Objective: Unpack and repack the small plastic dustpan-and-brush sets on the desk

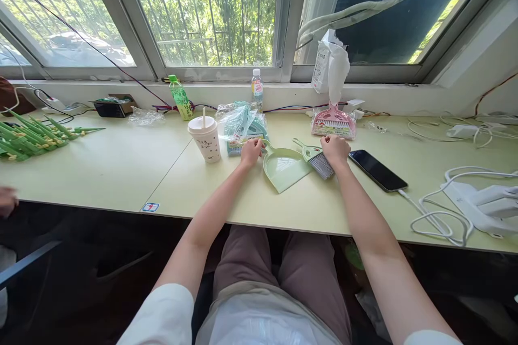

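My left hand [251,152] is closed around the handle end of a light green dustpan [284,168], which lies on the desk with its wide edge towards the front right. My right hand [335,150] is closed on the right end of a small green hand brush [309,151]. The brush's grey bristles [321,166] point down and forward, close to the dustpan's right side, and its handle reaches away to the upper left. Just behind my left hand lies a bagged teal dustpan set [246,128]. A bagged pink dustpan and brush [334,121] lies behind my right hand.
A white drink cup [205,139] with a straw stands left of my left hand. Right of my right hand are a black phone [378,171] and a white power strip [481,205] with cables. Bottles stand near the window. Another person's hand [7,200] shows at the left edge.
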`<control>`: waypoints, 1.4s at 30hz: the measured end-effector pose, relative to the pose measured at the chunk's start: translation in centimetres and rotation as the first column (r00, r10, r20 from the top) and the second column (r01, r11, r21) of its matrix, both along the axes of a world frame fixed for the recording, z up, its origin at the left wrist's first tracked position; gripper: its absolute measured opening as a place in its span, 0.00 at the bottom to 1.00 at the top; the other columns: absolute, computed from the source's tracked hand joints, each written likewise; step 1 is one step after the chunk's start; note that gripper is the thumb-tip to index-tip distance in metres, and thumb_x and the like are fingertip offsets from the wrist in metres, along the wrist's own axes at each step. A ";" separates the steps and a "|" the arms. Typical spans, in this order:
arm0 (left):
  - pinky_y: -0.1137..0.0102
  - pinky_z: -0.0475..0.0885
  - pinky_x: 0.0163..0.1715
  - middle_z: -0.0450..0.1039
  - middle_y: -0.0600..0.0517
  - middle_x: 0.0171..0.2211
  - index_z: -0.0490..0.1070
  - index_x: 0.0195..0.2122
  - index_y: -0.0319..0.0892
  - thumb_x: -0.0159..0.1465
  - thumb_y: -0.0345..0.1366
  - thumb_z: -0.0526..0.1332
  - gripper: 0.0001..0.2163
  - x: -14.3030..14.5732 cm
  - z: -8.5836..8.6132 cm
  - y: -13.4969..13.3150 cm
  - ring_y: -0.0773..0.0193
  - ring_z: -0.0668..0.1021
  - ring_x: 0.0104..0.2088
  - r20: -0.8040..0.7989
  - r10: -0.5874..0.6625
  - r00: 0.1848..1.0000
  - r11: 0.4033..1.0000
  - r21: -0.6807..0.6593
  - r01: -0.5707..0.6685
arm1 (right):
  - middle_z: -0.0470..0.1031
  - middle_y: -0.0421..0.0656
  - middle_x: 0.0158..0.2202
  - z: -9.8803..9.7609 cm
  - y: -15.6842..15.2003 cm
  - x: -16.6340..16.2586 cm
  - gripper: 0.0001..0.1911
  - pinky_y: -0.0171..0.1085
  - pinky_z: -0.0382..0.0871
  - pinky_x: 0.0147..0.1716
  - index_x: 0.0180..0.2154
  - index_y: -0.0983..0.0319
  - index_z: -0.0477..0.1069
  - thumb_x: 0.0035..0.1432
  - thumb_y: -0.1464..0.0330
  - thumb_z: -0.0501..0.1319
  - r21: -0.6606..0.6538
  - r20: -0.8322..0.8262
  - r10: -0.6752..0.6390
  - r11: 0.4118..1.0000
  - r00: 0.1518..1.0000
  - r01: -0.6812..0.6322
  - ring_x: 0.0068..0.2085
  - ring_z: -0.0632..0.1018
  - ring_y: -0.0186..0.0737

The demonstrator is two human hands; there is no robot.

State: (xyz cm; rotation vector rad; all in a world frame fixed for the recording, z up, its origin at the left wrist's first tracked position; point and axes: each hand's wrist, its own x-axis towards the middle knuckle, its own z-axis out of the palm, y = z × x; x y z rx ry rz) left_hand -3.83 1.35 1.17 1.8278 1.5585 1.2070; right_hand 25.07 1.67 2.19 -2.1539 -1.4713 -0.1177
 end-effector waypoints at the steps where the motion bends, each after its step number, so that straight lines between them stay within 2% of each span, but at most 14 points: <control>1: 0.70 0.69 0.36 0.67 0.55 0.14 0.74 0.24 0.42 0.66 0.39 0.49 0.19 0.0 0.0 0.0 0.65 0.74 0.22 0.002 -0.001 1.000 1.000 -0.001 0.001 | 0.79 0.54 0.40 -0.1 0.0 0.1 0.19 0.44 0.67 0.39 0.37 0.62 0.77 0.62 0.61 0.51 -0.002 0.007 0.004 1.000 1.000 -0.004 0.44 0.78 0.54; 9: 0.70 0.68 0.34 0.68 0.55 0.14 0.73 0.22 0.42 0.66 0.39 0.49 0.19 -0.1 0.1 0.0 0.65 0.73 0.22 -0.002 0.010 1.000 1.000 -0.006 -0.010 | 0.79 0.54 0.40 -0.2 0.2 0.3 0.20 0.44 0.67 0.39 0.39 0.62 0.78 0.62 0.61 0.50 -0.029 0.039 0.004 1.000 0.999 -0.003 0.44 0.78 0.53; 16: 0.72 0.66 0.30 0.69 0.55 0.15 0.69 0.20 0.42 0.66 0.40 0.49 0.20 0.0 0.3 -0.2 0.66 0.73 0.22 -0.036 0.023 0.999 1.000 -0.014 -0.024 | 0.78 0.55 0.42 -0.1 0.4 -0.1 0.18 0.44 0.68 0.42 0.41 0.62 0.79 0.60 0.63 0.53 -0.250 0.071 0.078 0.967 0.994 -0.058 0.47 0.77 0.55; 21: 0.72 0.64 0.29 0.69 0.55 0.15 0.70 0.21 0.42 0.66 0.40 0.48 0.20 0.0 0.2 -0.2 0.66 0.73 0.22 -0.050 0.026 0.998 1.000 -0.012 -0.027 | 0.78 0.55 0.42 0.1 0.4 -0.2 0.19 0.44 0.67 0.42 0.41 0.62 0.80 0.59 0.62 0.54 -0.250 0.080 0.084 0.966 0.993 -0.061 0.46 0.77 0.54; 24: 0.72 0.64 0.29 0.70 0.54 0.16 0.68 0.19 0.42 0.66 0.41 0.49 0.20 0.1 0.2 -0.2 0.66 0.73 0.22 -0.114 0.032 0.993 0.999 -0.001 -0.033 | 0.79 0.53 0.42 0.4 0.2 -0.4 0.19 0.44 0.67 0.42 0.40 0.59 0.80 0.59 0.58 0.54 -0.231 0.088 0.099 0.970 0.991 -0.076 0.47 0.77 0.54; 28: 0.72 0.63 0.29 0.72 0.53 0.18 0.67 0.17 0.42 0.65 0.44 0.52 0.20 0.2 0.5 -0.6 0.64 0.74 0.25 -0.236 0.027 0.971 0.999 -0.014 -0.031 | 0.79 0.52 0.42 0.8 0.0 -0.7 0.23 0.44 0.66 0.42 0.38 0.58 0.81 0.55 0.51 0.56 -0.338 0.090 0.200 0.928 0.976 -0.159 0.46 0.77 0.53; 33: 0.72 0.61 0.27 0.73 0.50 0.21 0.66 0.17 0.42 0.62 0.42 0.56 0.17 0.4 0.5 -0.9 0.62 0.74 0.27 -0.417 -0.087 0.905 0.992 -0.120 0.040 | 0.79 0.47 0.45 1.1 0.0 -0.8 0.24 0.43 0.66 0.42 0.40 0.55 0.79 0.53 0.47 0.56 -0.421 0.014 0.300 0.867 0.954 -0.267 0.47 0.76 0.51; 36: 0.71 0.61 0.26 0.72 0.50 0.21 0.66 0.17 0.42 0.63 0.42 0.56 0.18 0.5 0.3 -0.8 0.61 0.74 0.27 -0.443 -0.106 0.890 0.991 -0.122 0.057 | 0.79 0.44 0.45 1.2 0.1 -0.7 0.23 0.41 0.66 0.41 0.40 0.55 0.79 0.53 0.49 0.57 -0.448 -0.043 0.352 0.830 0.935 -0.333 0.46 0.77 0.50; 42: 0.71 0.61 0.28 0.73 0.49 0.23 0.65 0.18 0.42 0.63 0.40 0.56 0.17 0.8 0.0 -0.7 0.61 0.75 0.30 -0.449 -0.064 0.891 0.996 -0.083 0.030 | 0.80 0.43 0.41 0.9 0.4 -0.4 0.20 0.38 0.65 0.38 0.38 0.56 0.79 0.53 0.51 0.59 -0.423 -0.109 0.409 0.806 0.906 -0.415 0.44 0.78 0.47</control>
